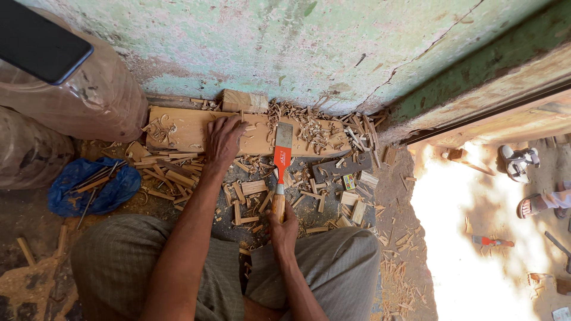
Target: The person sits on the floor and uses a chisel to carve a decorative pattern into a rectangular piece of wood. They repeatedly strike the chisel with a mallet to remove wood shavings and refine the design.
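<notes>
Left hand (224, 139) lies open, palm down, on the long pale wooden plank (190, 128) that stretches across the upper middle of the frame, against the cracked green wall (297, 41). Right hand (281, 229), at lower centre, is closed around the handle of an orange-and-steel wide-bladed chisel (282, 160), its blade resting on the plank. Small wood offcuts (253, 187) litter the floor between the knees.

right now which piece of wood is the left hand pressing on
The left hand presses on the long flat plank against the wall, the one with a scroll carved at its left end, not the short offcuts scattered before it.
</notes>
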The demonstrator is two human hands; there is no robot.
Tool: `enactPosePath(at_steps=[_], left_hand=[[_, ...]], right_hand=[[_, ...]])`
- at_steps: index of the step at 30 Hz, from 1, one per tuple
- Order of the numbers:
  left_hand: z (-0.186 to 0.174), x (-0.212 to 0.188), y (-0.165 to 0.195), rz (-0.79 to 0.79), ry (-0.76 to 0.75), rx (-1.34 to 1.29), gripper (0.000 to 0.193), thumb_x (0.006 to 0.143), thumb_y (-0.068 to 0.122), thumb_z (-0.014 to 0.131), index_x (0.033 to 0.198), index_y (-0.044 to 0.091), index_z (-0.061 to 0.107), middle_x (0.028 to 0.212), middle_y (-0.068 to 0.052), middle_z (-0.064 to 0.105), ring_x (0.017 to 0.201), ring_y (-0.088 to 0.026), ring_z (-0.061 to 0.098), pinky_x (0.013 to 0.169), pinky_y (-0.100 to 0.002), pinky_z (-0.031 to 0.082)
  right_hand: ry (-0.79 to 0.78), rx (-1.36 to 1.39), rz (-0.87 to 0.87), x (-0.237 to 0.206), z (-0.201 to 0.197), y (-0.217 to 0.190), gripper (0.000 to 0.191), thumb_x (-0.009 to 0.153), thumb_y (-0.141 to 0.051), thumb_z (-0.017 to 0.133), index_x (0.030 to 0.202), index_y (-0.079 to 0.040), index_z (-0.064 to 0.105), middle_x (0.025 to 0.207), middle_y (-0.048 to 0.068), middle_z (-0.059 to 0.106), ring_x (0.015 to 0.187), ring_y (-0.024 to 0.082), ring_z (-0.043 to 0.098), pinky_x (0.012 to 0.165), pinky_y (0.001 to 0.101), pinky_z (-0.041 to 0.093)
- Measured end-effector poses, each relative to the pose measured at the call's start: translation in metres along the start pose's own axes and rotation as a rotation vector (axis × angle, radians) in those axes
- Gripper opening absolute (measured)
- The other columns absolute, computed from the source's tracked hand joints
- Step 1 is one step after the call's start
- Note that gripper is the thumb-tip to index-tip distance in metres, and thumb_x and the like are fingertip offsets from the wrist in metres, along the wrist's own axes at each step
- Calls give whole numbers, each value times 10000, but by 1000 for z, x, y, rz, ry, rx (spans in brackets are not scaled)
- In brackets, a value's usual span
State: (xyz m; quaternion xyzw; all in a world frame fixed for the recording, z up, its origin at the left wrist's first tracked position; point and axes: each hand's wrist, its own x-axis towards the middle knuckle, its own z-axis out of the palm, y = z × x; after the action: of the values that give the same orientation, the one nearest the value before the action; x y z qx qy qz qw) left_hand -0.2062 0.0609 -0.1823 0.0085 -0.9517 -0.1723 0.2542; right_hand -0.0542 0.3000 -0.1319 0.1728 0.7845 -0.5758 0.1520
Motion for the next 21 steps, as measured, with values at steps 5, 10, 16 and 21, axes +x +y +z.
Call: enactPosePath(at_steps=[5,10,16,21], left_hand=[[-2,4,2,-89,-14,-101,280,918,212,754,1190,156,784,1254,-17,722,1124,-220,594,1011,-418,412],[1,1,1,-114,3,-71,362,907,288,781,1230,124,768,1244,-18,735,1103,-208,595,984,-410,411],[4,-1,-4,-184,-44,-96,378,893,270,759,1255,161,766,1272,-1,723,1113,-201,594,979,-383,409],[-1,1,-3,-214,23,-43,589,887,349,783,1405,106,646,1280,-57,689,1155,-235,585,999,-414,395]], right_hand=[[0,10,25,1,1,1,659,876,-147,691,1497,-56,490,813,142,717,466,151,573,392,311,500],[18,3,8,0,1,-3,660,876,-153,703,1492,-44,492,829,129,726,467,140,583,397,296,516],[83,-38,7,-11,-5,-18,667,873,-171,701,1495,-49,493,797,144,717,441,164,550,372,328,504],[35,31,-55,-34,-17,-36,702,885,-134,681,1539,-96,428,735,103,676,446,141,545,377,305,489]])
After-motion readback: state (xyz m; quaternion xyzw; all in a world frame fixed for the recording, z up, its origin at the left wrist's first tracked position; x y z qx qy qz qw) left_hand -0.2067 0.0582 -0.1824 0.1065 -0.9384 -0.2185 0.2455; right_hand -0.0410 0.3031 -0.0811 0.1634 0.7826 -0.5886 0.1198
